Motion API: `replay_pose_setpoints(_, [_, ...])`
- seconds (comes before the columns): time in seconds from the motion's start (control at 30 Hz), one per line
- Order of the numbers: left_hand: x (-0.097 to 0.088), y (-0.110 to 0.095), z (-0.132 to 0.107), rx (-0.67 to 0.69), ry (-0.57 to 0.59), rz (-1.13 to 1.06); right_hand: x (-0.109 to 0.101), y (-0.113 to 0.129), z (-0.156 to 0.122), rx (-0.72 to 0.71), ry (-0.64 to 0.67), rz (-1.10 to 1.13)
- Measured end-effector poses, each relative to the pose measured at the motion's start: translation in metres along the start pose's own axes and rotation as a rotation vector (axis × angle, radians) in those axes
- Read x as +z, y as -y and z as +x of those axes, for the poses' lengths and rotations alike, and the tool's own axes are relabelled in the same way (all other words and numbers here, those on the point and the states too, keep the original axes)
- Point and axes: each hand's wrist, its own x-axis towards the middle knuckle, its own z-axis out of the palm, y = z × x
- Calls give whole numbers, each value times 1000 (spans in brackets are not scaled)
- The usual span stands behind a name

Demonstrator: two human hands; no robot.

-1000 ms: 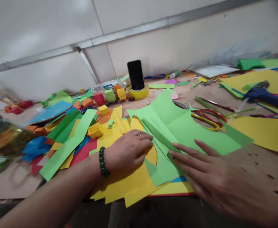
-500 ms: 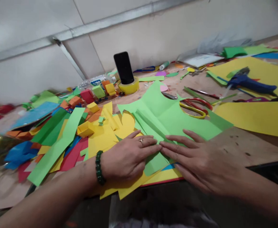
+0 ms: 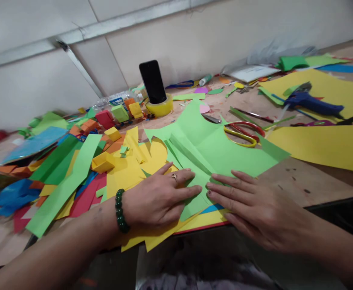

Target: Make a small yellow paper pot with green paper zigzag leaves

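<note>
A light green paper sheet [image 3: 221, 151] with cut-out edges lies folded on a stack of yellow paper [image 3: 128, 173] near the table's front edge. My left hand [image 3: 155, 199], with a ring and a green bead bracelet, lies flat on the yellow paper, fingers stretched onto the green fold. My right hand [image 3: 254, 207] lies flat too, fingers spread, pressing the green sheet's near corner. The fingertips of both hands almost meet over the fold.
Red-and-yellow scissors [image 3: 244, 133] lie behind the green sheet. A black phone [image 3: 152, 81] stands in a yellow tape roll [image 3: 159, 108]. Coloured paper scraps and small folded boxes [image 3: 104, 119] crowd the left. A blue glue gun [image 3: 310, 102] rests on big yellow sheets [image 3: 324, 147] at right.
My right hand slid left across the green sheet until its fingertips met the left hand's. The left hand stretched its fingers onto the fold. The view shifted slightly.
</note>
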Motion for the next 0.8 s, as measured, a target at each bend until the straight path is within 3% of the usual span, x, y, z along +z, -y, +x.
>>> replay_pose_setpoints(0.8, [2, -2, 5, 63, 24, -12, 5, -3, -3, -26, 5, -10])
